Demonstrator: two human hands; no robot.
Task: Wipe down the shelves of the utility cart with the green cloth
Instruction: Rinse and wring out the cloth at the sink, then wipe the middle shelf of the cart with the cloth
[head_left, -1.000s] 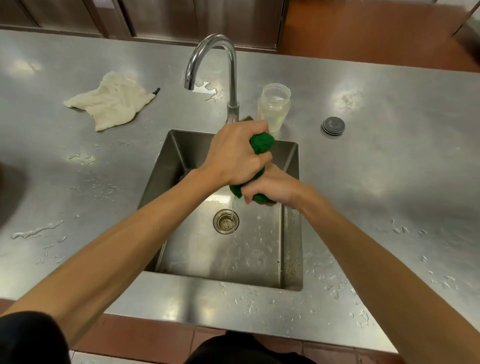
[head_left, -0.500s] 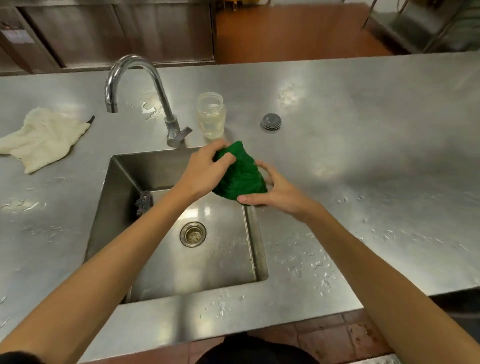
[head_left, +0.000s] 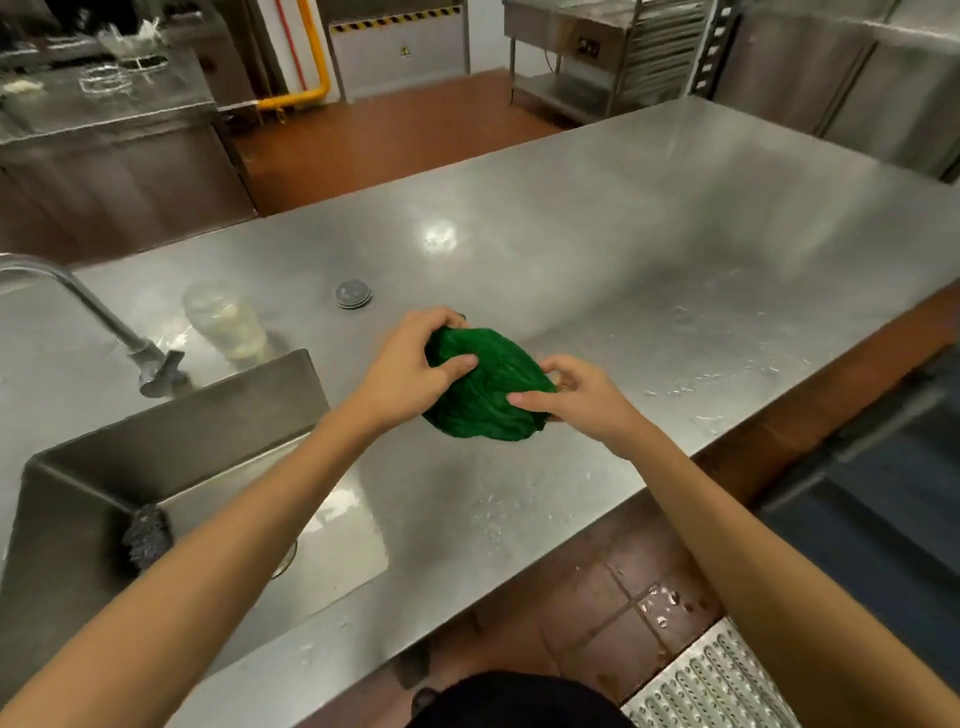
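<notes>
The green cloth (head_left: 485, 392) is a bunched wad held just above the steel counter, right of the sink. My left hand (head_left: 410, 366) grips its left upper side, thumb pressed into the fabric. My right hand (head_left: 576, 395) holds its right edge with curled fingers. At the far right edge a dark blue shelf with a grey bar (head_left: 878, 499) shows below counter height; I cannot tell whether it is the utility cart.
The steel counter (head_left: 597, 249) is wet with droplets on the right. A sink (head_left: 171, 467) with a dark scourer (head_left: 147, 538), a tap (head_left: 93, 322), a clear jar (head_left: 226, 327) and a grey lid (head_left: 353, 294) lie left. A floor grate (head_left: 711, 686) sits lower right.
The cloth went from being wrung over the sink to being held above the counter right of it. My view has swung right and the cloth is looser.
</notes>
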